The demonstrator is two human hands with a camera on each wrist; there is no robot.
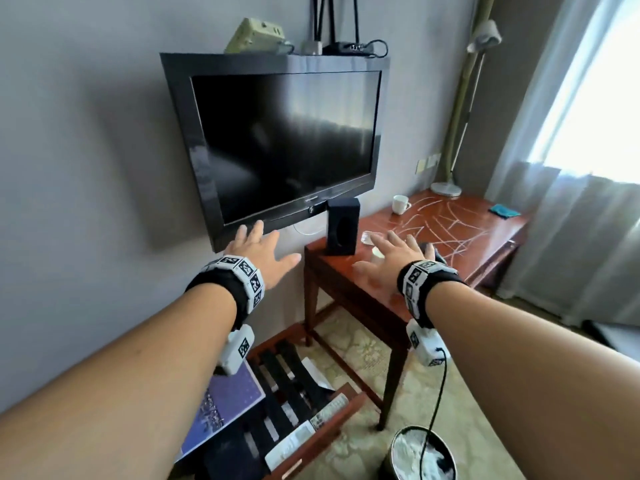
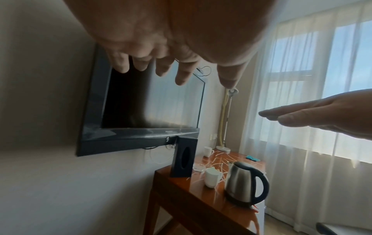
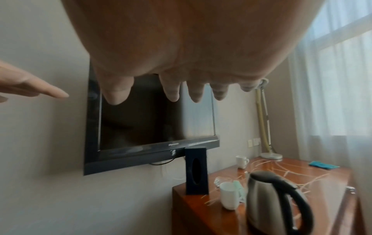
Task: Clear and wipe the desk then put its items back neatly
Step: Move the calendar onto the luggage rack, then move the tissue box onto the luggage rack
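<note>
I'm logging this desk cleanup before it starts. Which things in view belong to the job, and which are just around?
Job:
desk
kettle
near cup
far cup
black box
glass dish
teal cloth
lamp
left hand and right hand, both empty

Around:
TV
bin
luggage rack
curtains

Black wristbands [image 1: 221,292] carry white tag-printed blocks (right one trailing a black cable).

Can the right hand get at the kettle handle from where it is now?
Probably yes: the right hand hovers open just above the kettle, whose handle faces outward with nothing blocking it.
</note>
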